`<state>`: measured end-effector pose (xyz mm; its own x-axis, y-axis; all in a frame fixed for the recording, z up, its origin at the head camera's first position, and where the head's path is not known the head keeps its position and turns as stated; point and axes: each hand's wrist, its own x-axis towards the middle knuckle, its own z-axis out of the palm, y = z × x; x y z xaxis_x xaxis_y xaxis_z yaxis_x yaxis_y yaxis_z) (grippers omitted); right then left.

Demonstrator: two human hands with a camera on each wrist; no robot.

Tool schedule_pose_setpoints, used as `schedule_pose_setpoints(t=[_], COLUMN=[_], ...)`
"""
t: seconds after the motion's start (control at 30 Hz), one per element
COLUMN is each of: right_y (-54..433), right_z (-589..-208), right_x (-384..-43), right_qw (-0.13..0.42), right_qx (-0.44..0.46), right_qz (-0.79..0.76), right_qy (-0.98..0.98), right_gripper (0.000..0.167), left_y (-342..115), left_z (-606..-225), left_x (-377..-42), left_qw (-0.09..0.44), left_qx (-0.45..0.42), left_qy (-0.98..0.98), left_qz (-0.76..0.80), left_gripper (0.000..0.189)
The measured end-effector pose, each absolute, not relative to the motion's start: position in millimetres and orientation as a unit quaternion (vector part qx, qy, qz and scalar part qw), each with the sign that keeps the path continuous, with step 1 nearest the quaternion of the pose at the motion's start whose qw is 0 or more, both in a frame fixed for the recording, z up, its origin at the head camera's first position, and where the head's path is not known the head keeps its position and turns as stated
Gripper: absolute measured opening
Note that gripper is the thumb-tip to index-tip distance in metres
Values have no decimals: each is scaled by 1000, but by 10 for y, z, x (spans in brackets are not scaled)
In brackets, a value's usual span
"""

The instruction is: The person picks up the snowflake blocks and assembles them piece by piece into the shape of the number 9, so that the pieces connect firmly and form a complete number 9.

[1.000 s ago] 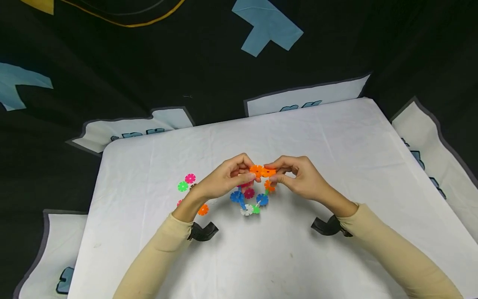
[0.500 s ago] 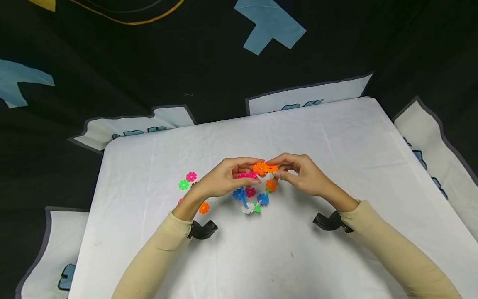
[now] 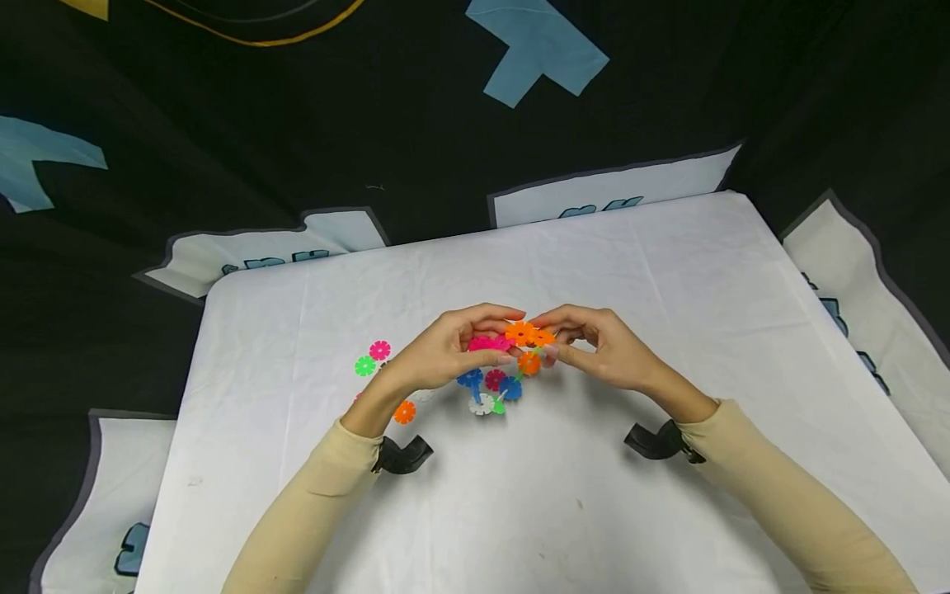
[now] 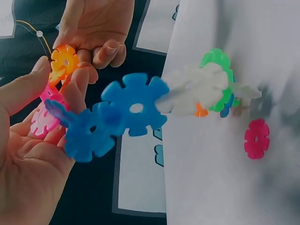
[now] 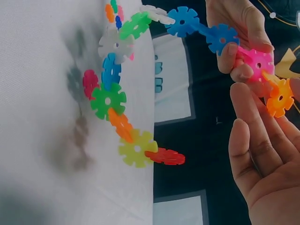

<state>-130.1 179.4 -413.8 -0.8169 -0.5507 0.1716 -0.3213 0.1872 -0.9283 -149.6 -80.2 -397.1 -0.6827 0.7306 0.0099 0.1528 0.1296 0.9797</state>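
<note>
A chain of interlocked plastic snowflake discs (image 4: 136,105) hangs in a loop between my hands, above the white table. My left hand (image 3: 445,351) holds its pink discs (image 5: 259,65) between thumb and fingers. Just to the right, my right hand (image 3: 601,351) pinches the orange discs (image 3: 522,333) at the end joined to the pink. Blue, white and green discs follow from the pink part. In the right wrist view the chain's other end runs through a yellow disc (image 5: 137,148) to a red disc (image 5: 165,156), hanging free.
A crimson disc (image 3: 495,379) lies on the white tablecloth (image 3: 564,511) under the chain. Left of it, partly behind my left forearm, lie loose discs, among them orange (image 3: 404,412), green (image 3: 364,365) and pink (image 3: 380,351). Dark curtains surround the table.
The two orange discs sit slightly farther right, with pink discs now showing beside them. My left fingers have shifted from the orange to the pink. The chain's lower part has swung left and up.
</note>
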Motion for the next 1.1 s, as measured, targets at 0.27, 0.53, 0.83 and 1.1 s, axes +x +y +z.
schedule_pose_setpoints(t=[0.27,0.53,0.83,1.1], right_y=[1759,1751,1757,1694], right_z=[-4137,-4181,-4216,-4215], right_x=[-1291,-1287,-1290,-1272], right_qw=[93,59,64,5], right_qx=[-293,-288,-304,-339], right_qz=[-554,-566,-568,-578], right_qy=[773,770,762,742], right_gripper=[29,23,24,21], left_y=[-786,-769,-763,-751], left_z=[-3953,-4052,-4073,-4029], left_x=[-1488,-1471,-1463,-1430], left_qw=[231,196,183,161], left_qx=[308,257,285,325], left_qy=[724,769,765,763], left_qz=[572,552,548,534], left_gripper=[51,46,36,40])
